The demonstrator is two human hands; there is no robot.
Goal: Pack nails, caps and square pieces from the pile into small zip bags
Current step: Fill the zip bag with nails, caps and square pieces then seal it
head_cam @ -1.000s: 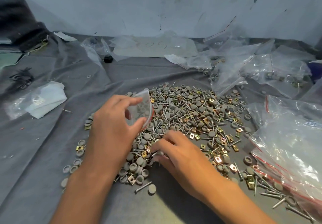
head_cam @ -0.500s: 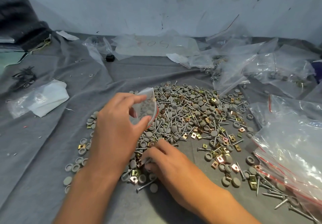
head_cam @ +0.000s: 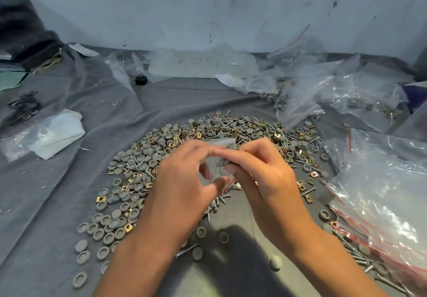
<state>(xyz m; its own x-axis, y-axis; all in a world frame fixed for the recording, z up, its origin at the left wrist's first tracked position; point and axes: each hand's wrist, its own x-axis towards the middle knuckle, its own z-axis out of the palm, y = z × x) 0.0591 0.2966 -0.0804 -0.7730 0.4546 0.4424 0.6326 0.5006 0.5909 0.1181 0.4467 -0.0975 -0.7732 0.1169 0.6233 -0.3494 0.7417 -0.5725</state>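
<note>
— How many hands are at work?
— Two: the left hand (head_cam: 184, 181) and the right hand (head_cam: 261, 176), sharing one small zip bag (head_cam: 217, 169).
— And the pile (head_cam: 208, 139)?
— Caps, nails and square pieces past counting. One black block (head_cam: 141, 80) sits at eleven o'clock, one white sheet (head_cam: 57, 132) at nine.

A: Colours? Caps (head_cam: 147, 151) grey, square pieces (head_cam: 101, 198) brass-gold, nails (head_cam: 184, 250) silver.
B: Cloth (head_cam: 46, 204) grey; bags (head_cam: 381, 192) clear w/ red zip lines; wall (head_cam: 208, 8) pale blue-white, dark-specked.
</note>
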